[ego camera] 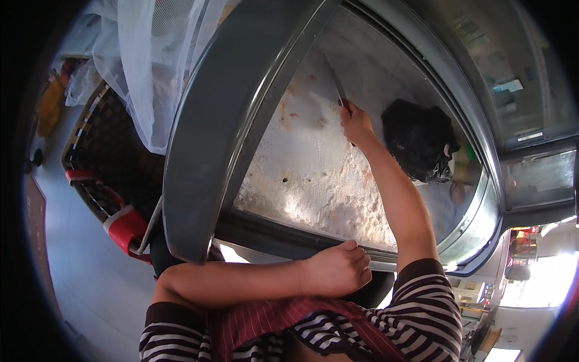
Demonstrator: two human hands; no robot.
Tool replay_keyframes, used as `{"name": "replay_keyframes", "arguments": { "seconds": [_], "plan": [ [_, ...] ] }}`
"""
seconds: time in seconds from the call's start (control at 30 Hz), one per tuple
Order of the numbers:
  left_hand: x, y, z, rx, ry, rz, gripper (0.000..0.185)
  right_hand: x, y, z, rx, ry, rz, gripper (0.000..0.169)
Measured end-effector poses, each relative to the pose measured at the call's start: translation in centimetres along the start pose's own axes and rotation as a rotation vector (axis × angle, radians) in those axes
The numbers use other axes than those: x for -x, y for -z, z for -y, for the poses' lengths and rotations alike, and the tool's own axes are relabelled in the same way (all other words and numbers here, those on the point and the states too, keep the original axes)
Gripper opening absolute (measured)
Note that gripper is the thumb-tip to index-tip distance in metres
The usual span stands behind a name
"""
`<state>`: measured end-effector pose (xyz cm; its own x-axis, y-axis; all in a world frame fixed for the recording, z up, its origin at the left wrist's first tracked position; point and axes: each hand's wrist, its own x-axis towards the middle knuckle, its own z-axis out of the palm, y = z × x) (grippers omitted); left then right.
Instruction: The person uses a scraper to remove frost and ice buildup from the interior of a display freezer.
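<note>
My right hand [355,122] reaches down into an open chest freezer [305,242] and grips a knife [335,79] by its dark handle. The narrow blade points away from me, over the freezer's inner surface. Thick, rough frost [325,199] coats the part nearest me, with brownish spots beyond it. Right of my forearm lies a bunched black plastic bag [418,140]. My left hand [337,270] is curled into a fist at the near rim, in front of my red striped apron [262,319]. Its palm side is hidden; no object shows in it.
A dark grey freezer lid or panel [217,122] rises on the left. Beyond it stand a dark woven chair [113,131] with red wrapping [129,228] and hanging white netting [149,68]. Glass [497,81] borders the right side. Blurred packages [461,169] lie beside the bag.
</note>
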<state>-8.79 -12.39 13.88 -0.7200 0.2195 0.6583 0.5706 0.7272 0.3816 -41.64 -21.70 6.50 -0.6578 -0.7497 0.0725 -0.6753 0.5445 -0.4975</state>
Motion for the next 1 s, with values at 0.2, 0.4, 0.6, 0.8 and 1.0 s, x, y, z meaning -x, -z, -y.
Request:
{"name": "replay_keyframes", "arguments": {
  "seconds": [0.2,0.4,0.6,0.8,1.0],
  "plan": [
    [-0.2,0.0,0.0,0.016,-0.014,0.031,0.019,-1.2,4.0,-0.6,-0.547,-0.463,0.006,0.031],
    [0.0,0.0,0.0,0.016,-0.012,0.005,0.019,1.8,0.9,-1.3,-0.058,0.001,0.015,0.032],
    [-0.1,-0.1,0.0,0.012,-0.022,0.025,0.020,0.1,4.8,-1.4,-0.535,-0.534,-0.046,0.033],
    [-0.2,0.0,0.1,0.026,-0.024,0.012,0.021,3.6,2.9,3.4,-0.029,-0.077,0.079,0.035],
    [-0.1,-0.1,0.0,0.014,-0.009,0.006,0.020,0.1,1.6,4.4,0.225,0.136,0.043,0.038]
  ]
}}
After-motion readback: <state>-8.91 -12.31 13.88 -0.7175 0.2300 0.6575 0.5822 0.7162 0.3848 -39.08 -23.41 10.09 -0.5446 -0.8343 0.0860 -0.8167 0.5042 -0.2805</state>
